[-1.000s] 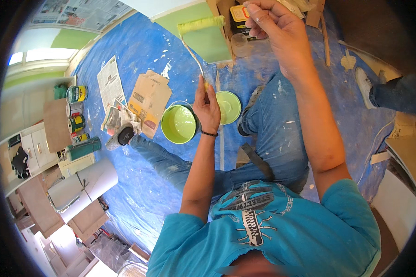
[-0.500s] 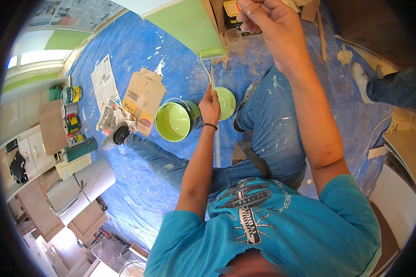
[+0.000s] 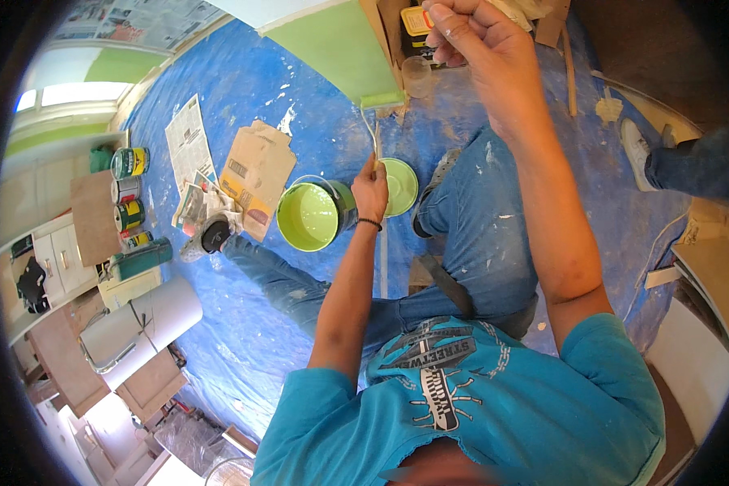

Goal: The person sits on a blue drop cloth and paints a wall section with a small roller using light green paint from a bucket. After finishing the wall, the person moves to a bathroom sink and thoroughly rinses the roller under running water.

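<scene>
My left hand (image 3: pixel 370 193) is closed around the handle of a paint roller (image 3: pixel 382 100), whose green sleeve lies against the lower edge of a light green panel (image 3: pixel 328 50). Just left of that hand stands a dark bucket of lime-green paint (image 3: pixel 309 217) with a wire handle. A round green lid (image 3: pixel 400 186) lies to the hand's right, partly behind it. My right hand (image 3: pixel 490 61) is raised at the top of the view, fingers curled and thumb bent in. The upper edge cuts off part of it, and I cannot make out what it grips.
Blue sheeting (image 3: pixel 243 97) covers the floor. Flattened cardboard (image 3: pixel 255 174) and newspaper (image 3: pixel 188 142) lie left of the bucket. Several paint cans (image 3: pixel 130 164) line the left side. A clear plastic cup (image 3: pixel 416 77) stands by the panel's corner. Another person's shoe (image 3: pixel 636 154) is at right.
The view has shifted slightly, so the scene sits a little lower and to the right. The roller stays at the panel's lower edge, and both hands keep nearly the same pose.
</scene>
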`<state>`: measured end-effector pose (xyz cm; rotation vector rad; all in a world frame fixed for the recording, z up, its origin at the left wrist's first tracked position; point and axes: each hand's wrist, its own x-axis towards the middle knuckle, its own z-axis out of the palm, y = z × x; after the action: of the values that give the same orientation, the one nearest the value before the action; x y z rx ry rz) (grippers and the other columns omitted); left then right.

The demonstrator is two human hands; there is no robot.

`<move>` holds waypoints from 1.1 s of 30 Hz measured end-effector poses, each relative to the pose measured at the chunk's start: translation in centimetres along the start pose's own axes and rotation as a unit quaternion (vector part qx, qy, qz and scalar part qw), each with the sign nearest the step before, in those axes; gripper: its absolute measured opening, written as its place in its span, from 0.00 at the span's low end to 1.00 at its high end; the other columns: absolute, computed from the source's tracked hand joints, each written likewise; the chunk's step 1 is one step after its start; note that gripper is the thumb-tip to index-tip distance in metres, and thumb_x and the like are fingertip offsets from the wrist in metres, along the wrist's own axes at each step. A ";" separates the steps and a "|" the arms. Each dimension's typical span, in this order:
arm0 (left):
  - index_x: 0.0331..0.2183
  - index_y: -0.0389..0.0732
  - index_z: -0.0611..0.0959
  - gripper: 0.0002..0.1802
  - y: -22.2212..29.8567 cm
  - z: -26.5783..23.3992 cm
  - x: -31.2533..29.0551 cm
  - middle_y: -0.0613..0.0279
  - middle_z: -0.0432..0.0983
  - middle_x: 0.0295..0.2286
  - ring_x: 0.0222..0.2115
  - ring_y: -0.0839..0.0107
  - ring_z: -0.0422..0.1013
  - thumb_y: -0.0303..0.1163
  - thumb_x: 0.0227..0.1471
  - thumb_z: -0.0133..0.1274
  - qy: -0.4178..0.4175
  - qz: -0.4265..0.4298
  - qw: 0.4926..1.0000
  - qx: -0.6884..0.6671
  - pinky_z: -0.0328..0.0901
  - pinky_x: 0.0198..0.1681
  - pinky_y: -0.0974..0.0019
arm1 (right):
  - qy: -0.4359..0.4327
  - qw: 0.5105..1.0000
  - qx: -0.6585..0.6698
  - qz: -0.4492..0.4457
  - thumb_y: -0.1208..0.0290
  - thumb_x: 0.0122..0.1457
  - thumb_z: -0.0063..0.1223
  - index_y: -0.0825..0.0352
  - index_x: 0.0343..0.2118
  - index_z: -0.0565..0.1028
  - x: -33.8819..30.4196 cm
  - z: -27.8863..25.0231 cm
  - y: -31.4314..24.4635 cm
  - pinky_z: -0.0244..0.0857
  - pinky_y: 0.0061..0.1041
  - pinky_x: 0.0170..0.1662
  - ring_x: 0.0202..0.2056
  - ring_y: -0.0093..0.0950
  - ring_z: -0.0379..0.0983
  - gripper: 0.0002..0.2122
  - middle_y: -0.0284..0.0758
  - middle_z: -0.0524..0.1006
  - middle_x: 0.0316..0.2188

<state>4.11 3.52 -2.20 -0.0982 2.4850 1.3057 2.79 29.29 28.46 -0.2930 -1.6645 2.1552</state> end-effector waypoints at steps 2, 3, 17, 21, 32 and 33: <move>0.61 0.39 0.78 0.27 1.4 -1.0 -1.9 0.41 0.85 0.40 0.40 0.60 0.82 0.40 0.65 0.55 0.012 -0.003 0.999 -0.051 0.72 0.44 0.58 | 0.003 1.000 0.008 0.005 0.70 0.70 0.56 0.71 0.44 0.78 -0.1 0.0 -0.1 0.68 0.18 0.35 0.29 0.18 0.72 0.08 0.30 0.78 0.29; 0.62 0.39 0.78 0.27 2.2 -1.5 -2.8 0.45 0.86 0.40 0.40 0.64 0.81 0.40 0.66 0.55 0.016 0.004 0.997 -0.080 0.72 0.44 0.60 | 0.000 1.000 0.005 0.002 0.70 0.71 0.56 0.71 0.44 0.78 -0.1 0.0 -0.1 0.68 0.18 0.35 0.29 0.18 0.72 0.08 0.30 0.78 0.29; 0.65 0.39 0.73 0.27 12.0 -5.9 -4.8 0.75 0.72 0.29 0.27 0.87 0.62 0.31 0.68 0.54 0.096 0.149 0.962 -0.207 0.61 0.29 0.77 | 0.000 1.000 0.001 0.006 0.70 0.70 0.56 0.70 0.45 0.79 -0.1 -0.2 0.3 0.67 0.18 0.35 0.29 0.17 0.72 0.09 0.29 0.78 0.28; 0.65 0.39 0.73 0.27 12.4 -7.1 -4.7 0.75 0.71 0.27 0.25 0.87 0.61 0.31 0.68 0.54 0.119 0.179 0.952 -0.219 0.59 0.27 0.77 | -0.011 0.998 -0.046 -0.052 0.62 0.69 0.58 0.64 0.47 0.82 -0.1 -0.9 1.0 0.66 0.17 0.39 0.32 0.14 0.73 0.12 0.25 0.80 0.31; 0.65 0.39 0.74 0.27 9.3 -8.7 -2.2 0.71 0.75 0.29 0.28 0.87 0.63 0.32 0.68 0.54 0.102 0.174 0.949 -0.244 0.62 0.30 0.77 | 0.015 1.000 -0.002 -0.007 0.71 0.70 0.56 0.70 0.45 0.80 -0.4 0.2 -0.1 0.66 0.17 0.35 0.29 0.16 0.72 0.09 0.28 0.78 0.29; 0.65 0.39 0.74 0.26 8.6 -8.5 -2.0 0.70 0.76 0.29 0.29 0.86 0.64 0.33 0.68 0.54 0.115 0.159 0.959 -0.205 0.63 0.31 0.76 | 0.012 1.000 -0.002 -0.008 0.71 0.70 0.56 0.70 0.46 0.80 -0.5 0.2 -0.2 0.66 0.17 0.35 0.29 0.16 0.72 0.09 0.28 0.78 0.29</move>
<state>1.97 1.43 9.67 0.0604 2.4437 2.0414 3.14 28.94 28.68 -0.3051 -1.6524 2.1284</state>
